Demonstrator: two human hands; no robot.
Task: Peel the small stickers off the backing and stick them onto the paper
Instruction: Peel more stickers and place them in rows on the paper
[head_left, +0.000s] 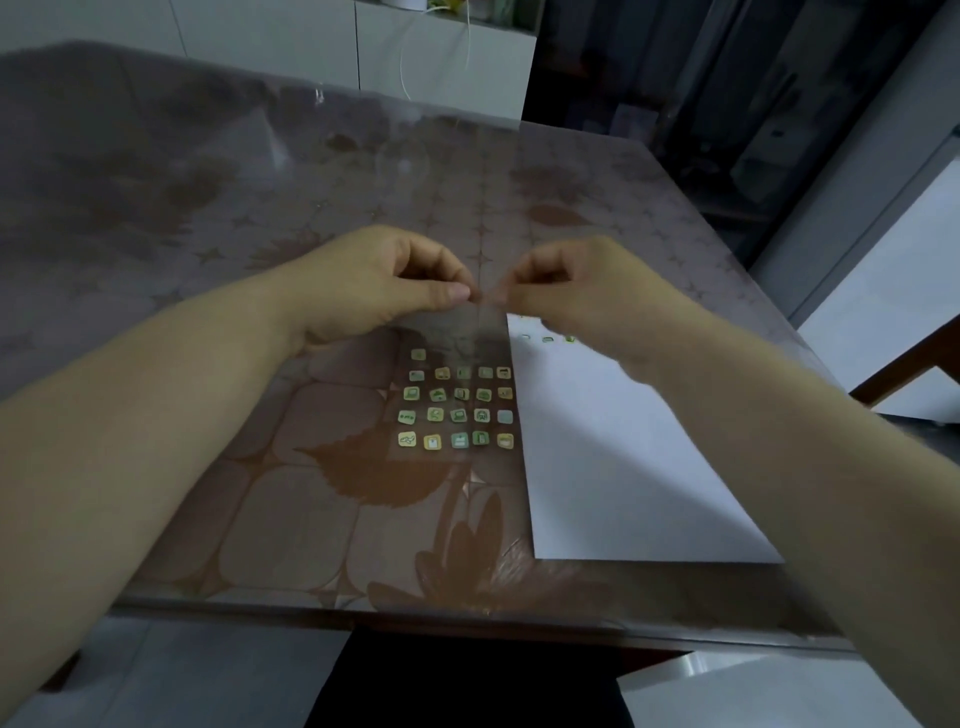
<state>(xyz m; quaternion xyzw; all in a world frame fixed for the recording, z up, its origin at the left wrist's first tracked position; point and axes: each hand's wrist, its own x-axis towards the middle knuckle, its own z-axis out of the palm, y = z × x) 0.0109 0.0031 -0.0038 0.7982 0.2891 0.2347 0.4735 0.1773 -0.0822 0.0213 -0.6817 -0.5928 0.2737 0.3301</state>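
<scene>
**Materials and finishes**

The backing sheet (457, 332) is seen as thin, clear, shiny plastic film; the stickers (457, 415) on it look smooth. The paper (597, 457) is matt white. The table (270, 519) is covered by glossy clear plastic over patterned brown cloth.

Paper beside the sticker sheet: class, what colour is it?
The paper is plain white; the head view shows it.

Clear transparent plastic backing sheet (448, 332): colourless, table pattern shows through | small square stickers (457, 405): green, yellow, pale teal, tiny pictures | white rectangular paper sheet (613, 467): plain white, bearing stuck green stickers (548, 339) | glossy brown table cover (311, 519): leaves, petals, four-point stars.
</scene>
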